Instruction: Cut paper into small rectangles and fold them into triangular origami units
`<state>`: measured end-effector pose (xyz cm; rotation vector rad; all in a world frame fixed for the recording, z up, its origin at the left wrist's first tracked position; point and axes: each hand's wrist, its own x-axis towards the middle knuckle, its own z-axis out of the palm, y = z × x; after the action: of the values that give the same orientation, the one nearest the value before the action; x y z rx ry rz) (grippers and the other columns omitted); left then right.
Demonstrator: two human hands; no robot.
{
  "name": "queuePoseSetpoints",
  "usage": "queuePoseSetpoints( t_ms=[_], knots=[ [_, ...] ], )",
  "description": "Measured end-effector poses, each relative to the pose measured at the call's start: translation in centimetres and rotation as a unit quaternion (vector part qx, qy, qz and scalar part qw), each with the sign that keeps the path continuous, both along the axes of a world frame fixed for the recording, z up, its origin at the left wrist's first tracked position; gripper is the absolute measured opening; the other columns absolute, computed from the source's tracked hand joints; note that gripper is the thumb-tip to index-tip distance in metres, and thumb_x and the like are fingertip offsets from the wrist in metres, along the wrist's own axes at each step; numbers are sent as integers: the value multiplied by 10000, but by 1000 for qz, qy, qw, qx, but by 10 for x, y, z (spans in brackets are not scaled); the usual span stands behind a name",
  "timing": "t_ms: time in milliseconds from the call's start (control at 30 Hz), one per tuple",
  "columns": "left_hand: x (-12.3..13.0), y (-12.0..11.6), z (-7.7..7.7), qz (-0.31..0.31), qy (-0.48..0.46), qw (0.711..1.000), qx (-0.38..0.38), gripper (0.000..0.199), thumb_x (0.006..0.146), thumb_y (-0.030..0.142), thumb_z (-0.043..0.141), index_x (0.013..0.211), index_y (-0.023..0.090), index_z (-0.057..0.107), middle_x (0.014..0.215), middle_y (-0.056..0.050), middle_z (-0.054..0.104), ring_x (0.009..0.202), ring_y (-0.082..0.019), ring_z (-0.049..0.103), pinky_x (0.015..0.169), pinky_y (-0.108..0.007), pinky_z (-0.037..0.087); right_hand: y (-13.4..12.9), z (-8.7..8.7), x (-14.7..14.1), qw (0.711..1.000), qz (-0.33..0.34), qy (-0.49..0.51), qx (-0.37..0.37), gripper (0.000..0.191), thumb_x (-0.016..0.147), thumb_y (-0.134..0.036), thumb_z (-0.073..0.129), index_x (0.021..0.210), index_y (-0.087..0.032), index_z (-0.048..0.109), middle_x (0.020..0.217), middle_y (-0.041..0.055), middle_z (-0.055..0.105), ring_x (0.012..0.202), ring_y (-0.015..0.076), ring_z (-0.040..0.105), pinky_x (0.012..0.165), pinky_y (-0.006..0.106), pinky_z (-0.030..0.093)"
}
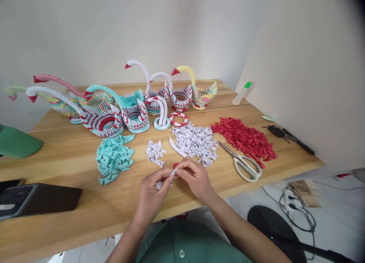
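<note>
Near the table's front edge, my left hand (152, 185) and my right hand (196, 177) meet, thumbs and forefingers pinching small white folded paper pieces (173, 172). The fingers hide part of these pieces. A bit of red paper (175, 165) shows just behind my right fingers; whether I touch it I cannot tell. Beyond my hands lie a small group of white paper triangles (155, 152), a larger white pile (196, 141) and a curved white strip of joined pieces (176, 147). Turquoise triangles (114, 158) are heaped to the left, red ones (243, 137) to the right.
Scissors (242, 164) lie right of my hands. Several paper swans (102, 120) line the back, with a red-and-white ring (178, 119) in front. A dark box-shaped device (42, 200) and a green object (19, 141) stand left. Keys (276, 131) lie far right.
</note>
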<state>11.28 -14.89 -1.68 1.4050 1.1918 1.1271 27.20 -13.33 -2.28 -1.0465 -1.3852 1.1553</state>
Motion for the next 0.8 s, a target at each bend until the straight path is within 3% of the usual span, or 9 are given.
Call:
queuePoseSetpoints(
  t_ms=[100,200,367,567,800],
  knots=[
    [-2,0,0,-32,-78,995,-54,247,824,346,638,955,153,717,807,-71,753,697,-173,671,626,-254,522,0,1,0,1000,-11,-4,2,224,819,-438,683,780,-217,683,718,14,664,639,151,612,609,265,496],
    [-3,0,4,-30,-106,991,-79,229,803,357,648,842,141,709,733,-64,741,617,-146,641,560,-232,500,0,0,1,1000,-8,-2,8,218,824,-429,679,783,-215,683,714,11,656,637,146,604,605,261,487],
    [-2,-1,7,-7,-84,994,-72,165,759,304,666,725,143,669,645,-32,695,576,-123,598,553,-215,469,-4,-1,-2,999,8,-9,32,163,863,-366,650,810,-216,685,711,4,668,618,141,621,605,256,487],
    [-3,-3,6,6,-6,1000,-10,109,804,235,624,730,156,642,667,-6,652,623,-117,572,612,-218,445,-12,5,-1,988,-20,-108,105,124,890,-299,624,856,-246,731,777,16,721,702,161,655,652,263,493],
    [-4,-1,12,-46,-1,999,-9,92,823,235,624,772,165,655,711,-14,670,665,-132,598,649,-234,464,-13,10,0,997,-33,-63,35,117,852,-289,649,783,-203,688,732,12,702,658,145,635,626,246,491]
  ],
)
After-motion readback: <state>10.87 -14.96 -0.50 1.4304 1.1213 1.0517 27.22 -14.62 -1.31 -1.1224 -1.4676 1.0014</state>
